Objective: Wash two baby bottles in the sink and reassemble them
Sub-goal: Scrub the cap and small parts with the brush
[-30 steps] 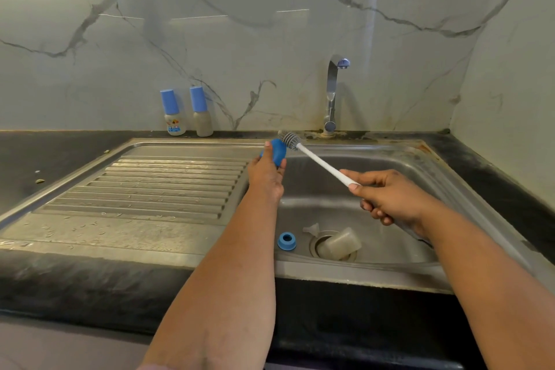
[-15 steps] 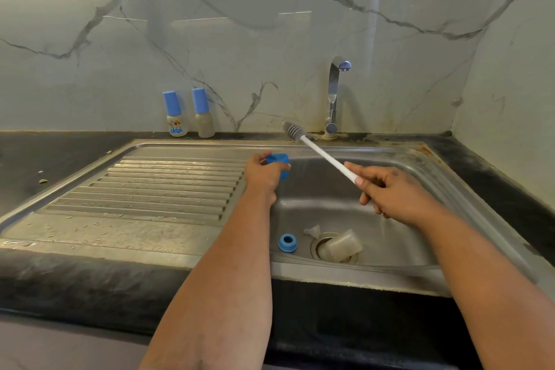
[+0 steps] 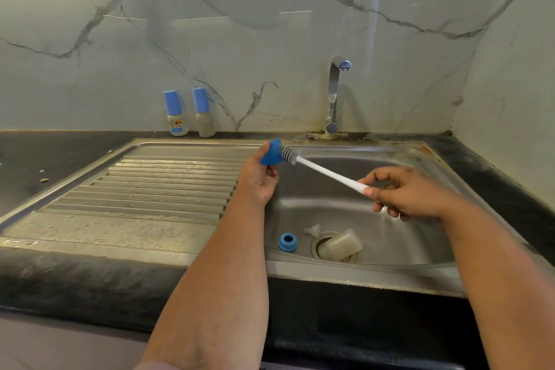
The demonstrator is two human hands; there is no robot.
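My left hand (image 3: 259,180) holds a blue bottle cap (image 3: 271,154) above the sink's left rim, its opening turned to the right. My right hand (image 3: 408,194) grips the white handle of a bottle brush (image 3: 326,173), whose grey bristle head sits at the cap's mouth. In the sink basin (image 3: 390,228) lie a clear bottle body (image 3: 341,245) on its side over the drain, a blue screw ring (image 3: 288,242) and a small clear teat (image 3: 312,230). Two assembled bottles with blue caps (image 3: 177,112) stand by the back wall.
A tap (image 3: 334,93) rises behind the basin; no water runs from it. The ribbed steel draining board (image 3: 144,189) lies to the left, wet with droplets. Black countertop (image 3: 54,156) surrounds the sink, with marble walls behind and at the right.
The left hand lifted the blue cap and turned its mouth to the right. The brush head, earlier apart above the cap, now meets the cap's opening.
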